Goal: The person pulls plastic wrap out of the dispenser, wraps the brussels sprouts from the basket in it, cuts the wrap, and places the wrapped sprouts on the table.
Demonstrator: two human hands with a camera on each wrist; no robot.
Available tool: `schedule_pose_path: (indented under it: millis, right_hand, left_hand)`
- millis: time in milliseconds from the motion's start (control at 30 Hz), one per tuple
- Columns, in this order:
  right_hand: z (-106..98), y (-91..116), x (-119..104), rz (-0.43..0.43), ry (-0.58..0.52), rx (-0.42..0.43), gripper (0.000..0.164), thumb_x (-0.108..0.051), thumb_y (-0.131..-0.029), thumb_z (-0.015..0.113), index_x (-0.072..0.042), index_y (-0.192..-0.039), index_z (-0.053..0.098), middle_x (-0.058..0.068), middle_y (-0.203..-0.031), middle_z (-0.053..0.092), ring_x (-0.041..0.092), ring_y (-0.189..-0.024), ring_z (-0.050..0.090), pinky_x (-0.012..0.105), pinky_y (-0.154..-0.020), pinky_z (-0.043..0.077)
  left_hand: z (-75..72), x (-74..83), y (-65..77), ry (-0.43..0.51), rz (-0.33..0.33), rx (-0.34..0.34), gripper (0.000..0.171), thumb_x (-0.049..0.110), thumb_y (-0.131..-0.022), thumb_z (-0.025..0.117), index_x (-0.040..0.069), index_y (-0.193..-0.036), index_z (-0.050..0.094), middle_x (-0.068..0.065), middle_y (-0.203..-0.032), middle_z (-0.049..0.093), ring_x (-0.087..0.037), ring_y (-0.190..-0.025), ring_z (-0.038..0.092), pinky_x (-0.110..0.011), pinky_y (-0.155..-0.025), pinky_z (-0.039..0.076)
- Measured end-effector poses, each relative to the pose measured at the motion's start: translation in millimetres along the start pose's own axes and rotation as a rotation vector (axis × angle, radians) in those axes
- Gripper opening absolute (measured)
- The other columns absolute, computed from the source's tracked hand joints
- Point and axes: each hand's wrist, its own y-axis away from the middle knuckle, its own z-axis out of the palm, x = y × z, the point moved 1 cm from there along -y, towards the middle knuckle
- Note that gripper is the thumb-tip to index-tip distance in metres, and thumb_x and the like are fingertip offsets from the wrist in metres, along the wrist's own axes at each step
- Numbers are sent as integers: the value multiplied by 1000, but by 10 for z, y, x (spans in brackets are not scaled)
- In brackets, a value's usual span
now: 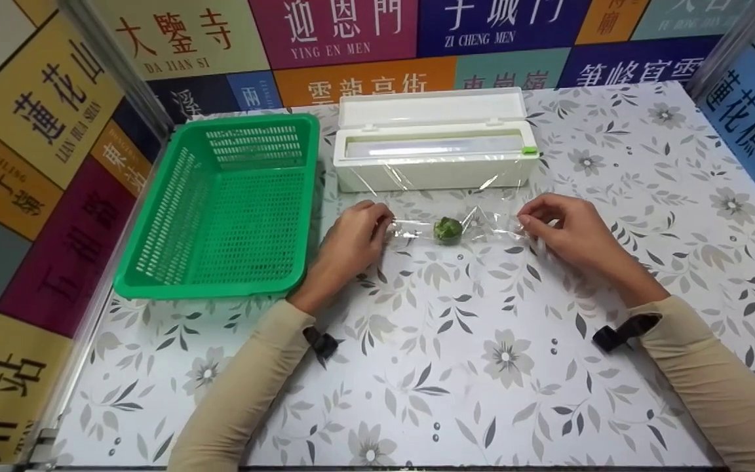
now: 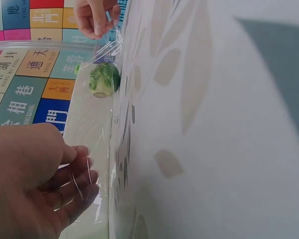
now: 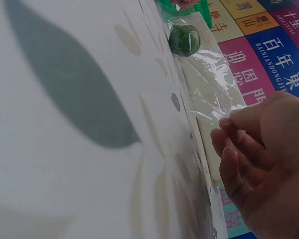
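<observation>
A small green leafy head with a pale cut stem, like a Brussels sprout (image 1: 447,231), sits on a sheet of clear cling film (image 1: 415,227). The film runs forward to the white wrap dispenser box (image 1: 433,174) behind it. To the sprout's left, my left hand (image 1: 359,235) pinches the film's edge between thumb and fingers. My right hand (image 1: 566,226) pinches the opposite side at the right, thumb against forefinger in the right wrist view. Between the two hands the film stretches with creases, and part of it folds up beside the sprout (image 3: 184,40).
A green plastic basket (image 1: 302,262) stands at the left, near my left forearm. The dispenser's lid (image 1: 430,108) is raised at the back, with a bright green piece (image 1: 529,151) at its right end. A flower-patterned cloth (image 1: 469,393) covers the table; printed panels (image 1: 351,33) wall it in.
</observation>
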Motion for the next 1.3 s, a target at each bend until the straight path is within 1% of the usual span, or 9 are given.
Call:
schedule_pose_path:
  millis: [233, 433, 600, 700, 867, 1000, 1100, 1200, 1300]
  right_hand:
    - [29, -70, 26, 58, 55, -75, 17, -27, -103, 76, -14, -115, 78, 7, -107, 79, 18, -94, 70, 18, -79, 55]
    - [24, -59, 1, 61, 54, -100, 23, -28, -104, 74, -15, -122, 76, 8, -112, 77, 19, -98, 69, 19, -81, 56]
    - [-3, -24, -19, 56, 21, -131, 31, -36, -107, 68, -15, -131, 72, 9, -117, 76, 19, -100, 69, 24, -81, 57]
    - [-13, -20, -12, 56, -27, -136, 35, -37, -108, 67, -13, -134, 69, 12, -116, 75, 20, -96, 69, 27, -75, 58]
    - [-18, -49, -5, 38, -80, -75, 38, -31, -108, 68, -10, -139, 64, 14, -120, 72, 14, -89, 71, 27, -63, 59]
    - [14, -88, -72, -49, -50, 81, 36, -16, -103, 69, -8, -137, 63, 11, -122, 70, 7, -94, 66, 18, -71, 54]
    - [86, -139, -233, -203, 23, 166, 30, -6, -98, 72, -5, -127, 68, 9, -116, 71, 14, -98, 63, 20, -78, 50]
    - [198, -187, -464, -368, 107, 112, 21, -6, -96, 77, -6, -117, 74, 8, -111, 74, 23, -100, 64, 30, -79, 50]
    - [326, -219, -668, -450, 192, -22, 13, -11, -96, 80, -9, -109, 77, 7, -105, 76, 27, -98, 67, 38, -83, 53]
  left_hand:
    - [38, -35, 2, 18, 0, -37, 16, 7, -103, 70, 3, -109, 84, -14, -105, 79, -28, -101, 74, -41, -91, 62]
    - [46, -12, 19, 78, 25, -42, 14, 3, -99, 72, 2, -108, 83, -13, -105, 80, -26, -100, 75, -38, -90, 62]
    - [41, 6, 28, 111, 33, -3, 15, 3, -101, 67, 2, -107, 81, -13, -103, 79, -26, -95, 74, -38, -87, 61]
    - [41, 4, 26, 123, 38, 30, 16, 5, -102, 66, 2, -107, 81, -14, -102, 80, -28, -96, 73, -42, -90, 59]
    - [33, 15, 27, 138, 27, 105, 20, 8, -107, 64, -1, -112, 81, -17, -107, 81, -31, -102, 75, -45, -97, 59]
    - [21, 107, 16, 85, 39, 167, 20, 11, -108, 64, 3, -116, 80, -12, -113, 80, -28, -110, 73, -40, -102, 58]
    - [51, 268, -19, -10, 153, 122, 16, 15, -106, 69, 10, -116, 81, -5, -114, 79, -22, -112, 71, -34, -102, 58]
    - [136, 454, -68, -96, 287, 17, 16, 18, -103, 74, 15, -117, 82, 0, -115, 78, -18, -111, 71, -29, -98, 60]
    - [236, 577, -117, -142, 325, -66, 20, 22, -102, 76, 18, -121, 81, 1, -117, 76, -17, -112, 70, -28, -96, 61]
